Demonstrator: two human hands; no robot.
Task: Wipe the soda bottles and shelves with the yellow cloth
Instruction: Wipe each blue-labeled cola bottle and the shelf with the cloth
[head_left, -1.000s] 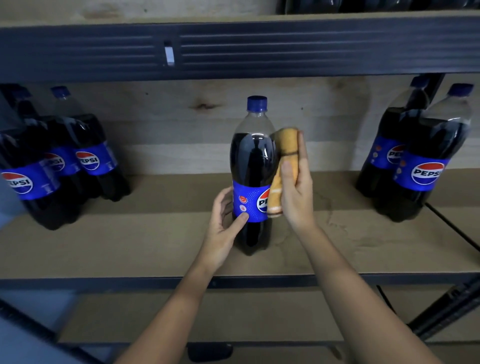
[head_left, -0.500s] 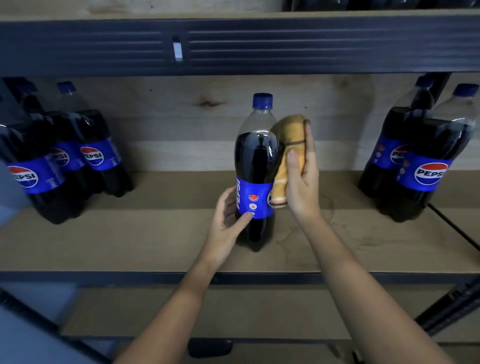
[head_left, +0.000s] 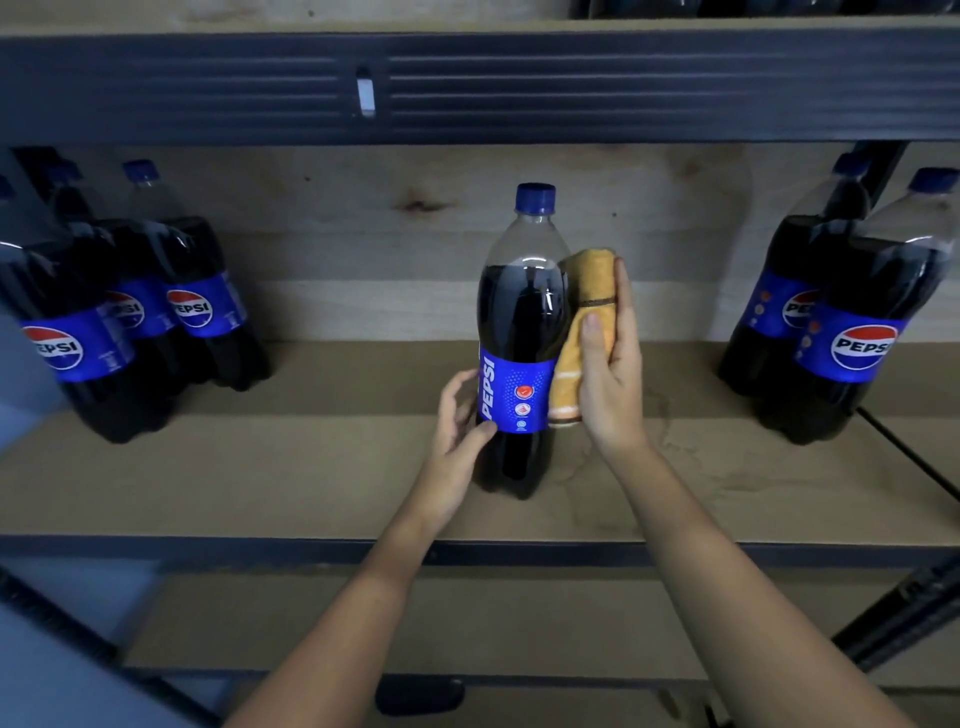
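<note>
Risk: bottle (head_left: 519, 338) stands alone mid-shelf (head_left: 311, 467), well apart from both side groups; a hard sideways rub could tip it or skid the base. Left hand (head_left: 460, 421) curls round the label, thumb on front, steadying. Right hand (head_left: 608, 364) grips the folded cloth (head_left: 587, 291) against the bottle's right side. Slick rounded plastic, soft ribbed cloth, matte wood board.

pale wood back panel (head_left: 322, 218) with dark knot, dark metal rack beam (head_left: 623, 83) overhead, dim light.
</note>
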